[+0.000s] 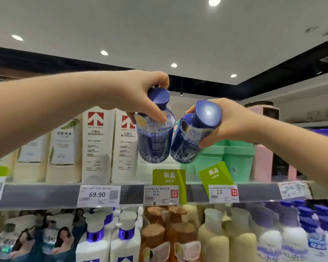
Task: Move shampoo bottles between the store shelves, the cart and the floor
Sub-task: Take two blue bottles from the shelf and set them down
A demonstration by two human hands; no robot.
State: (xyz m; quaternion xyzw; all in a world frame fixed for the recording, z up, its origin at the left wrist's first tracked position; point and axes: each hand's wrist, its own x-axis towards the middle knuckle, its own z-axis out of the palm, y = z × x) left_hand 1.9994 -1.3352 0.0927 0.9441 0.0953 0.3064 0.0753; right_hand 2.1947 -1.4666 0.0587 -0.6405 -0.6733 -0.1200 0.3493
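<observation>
Two dark blue shampoo bottles with blue caps hang in the air in front of the top shelf [45, 193]. My left hand [140, 91] grips the left blue bottle [153, 142] by its neck and shoulder, thumb across the label. My right hand [229, 121] holds the right blue bottle [186, 144] near its cap, tilted with the cap toward me. The bottoms of the two bottles almost touch, just above the shelf's gap between the white bottles and the green boxes.
White bottles with red arrow logos [98, 146] and cream bottles [64, 152] stand on the top shelf at left. Green boxes [235, 159] and pink boxes [261, 163] stand at right. Green "new" tags [169, 176] hang on the shelf edge. Several pump bottles [159, 233] fill the shelf below.
</observation>
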